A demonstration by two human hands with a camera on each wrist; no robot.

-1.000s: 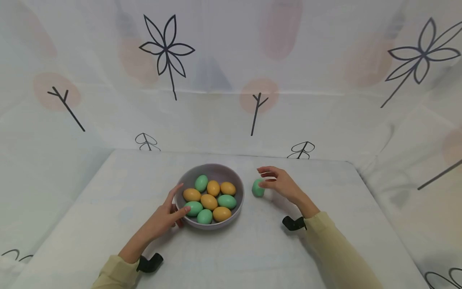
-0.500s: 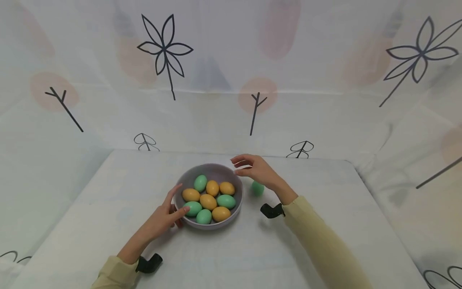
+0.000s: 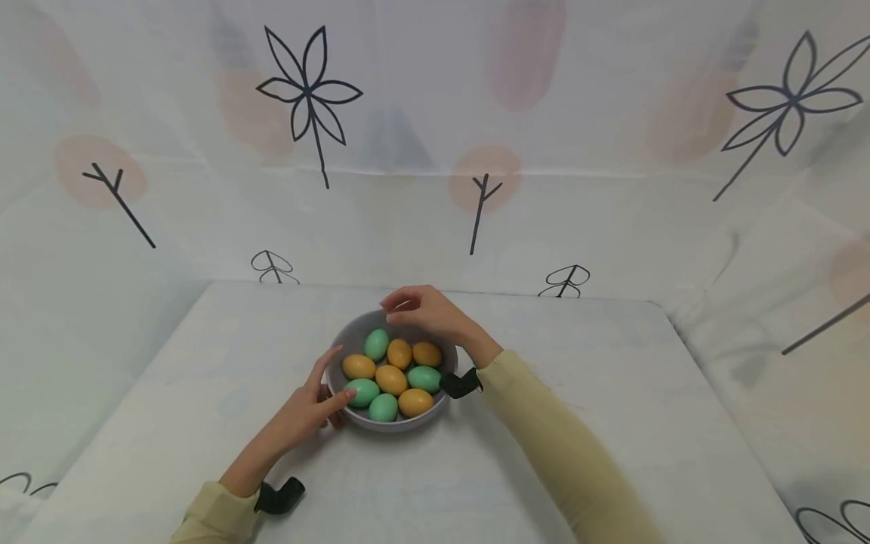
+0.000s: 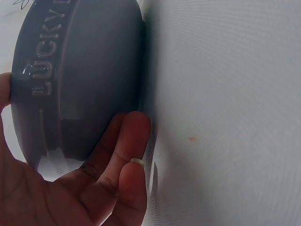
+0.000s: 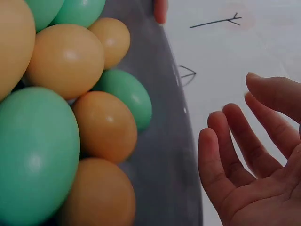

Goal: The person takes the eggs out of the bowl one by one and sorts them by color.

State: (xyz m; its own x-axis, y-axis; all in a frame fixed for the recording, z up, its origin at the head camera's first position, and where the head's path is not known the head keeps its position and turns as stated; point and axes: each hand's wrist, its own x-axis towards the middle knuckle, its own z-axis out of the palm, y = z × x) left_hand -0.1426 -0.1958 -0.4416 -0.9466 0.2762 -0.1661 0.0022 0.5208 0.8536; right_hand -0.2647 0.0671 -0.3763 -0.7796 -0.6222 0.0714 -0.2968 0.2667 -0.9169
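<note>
A grey-purple bowl (image 3: 389, 426) on the table holds several green and yellow-orange eggs. At its left side my left hand (image 3: 299, 415) grips the wall, with the thumb over the rim close to a green egg (image 3: 363, 393). In the left wrist view, other fingers (image 4: 134, 136) of that hand curl against the outside, low near the tablecloth; raised letters mark the bowl's side. My right hand (image 3: 435, 311) hovers at the far rim, fingers loosely bent. Nothing lies between those fingers (image 5: 211, 155) in the right wrist view. The loose green egg seen earlier is hidden behind the right forearm.
A white cloth covers the table (image 3: 598, 363). Behind it hangs a pale curtain (image 3: 408, 227) printed with flowers and twigs, and more of it closes both sides. Black devices sit on both wrists, the right one (image 3: 461, 384) overlapping the bowl's right rim.
My right hand has moved left from beside the loose green egg to above the bowl's far rim. The left hand keeps its place on the bowl, and the eggs inside have not shifted.
</note>
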